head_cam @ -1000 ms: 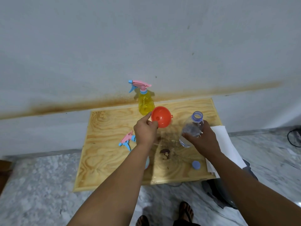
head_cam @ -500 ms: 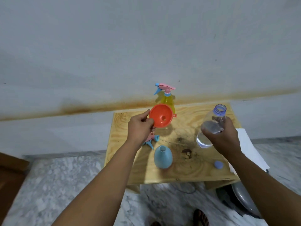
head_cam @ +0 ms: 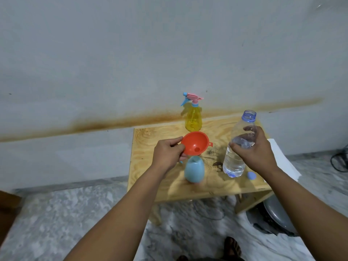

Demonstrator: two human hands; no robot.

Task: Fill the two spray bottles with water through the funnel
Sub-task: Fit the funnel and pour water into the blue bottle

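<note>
1. Pinching the rim of the orange plastic funnel [head_cam: 195, 145], the left hand [head_cam: 167, 156] holds it tilted in the air, thumb on top, fingers curled beneath; the cone's spout points down toward the blue bottle.
2. Blue spray bottle [head_cam: 194, 169]: opaque, matte, egg-shaped, uncapped, standing upright on the desk [head_cam: 150, 172] just below the funnel. Not touching it, as far as visible.
3. Right hand [head_cam: 255, 154] is wrapped around the clear water bottle [head_cam: 238, 146]: thin ribbed plastic, open blue-tinted neck, partly filled. Whether its base rests on the desk or is just off it cannot be told.
4. Small round blue cap [head_cam: 251, 175] lies flat on the desk beside the water bottle's base.
5. Yellow spray bottle [head_cam: 193, 119]: translucent, rounded body, pink-and-blue trigger head fitted, upright at the desk's far edge near the wall.
6. Desk top is pale plywood with bold grain and dark stains mid-surface. White paper sheet [head_cam: 282, 159] overhangs the right edge.
</note>
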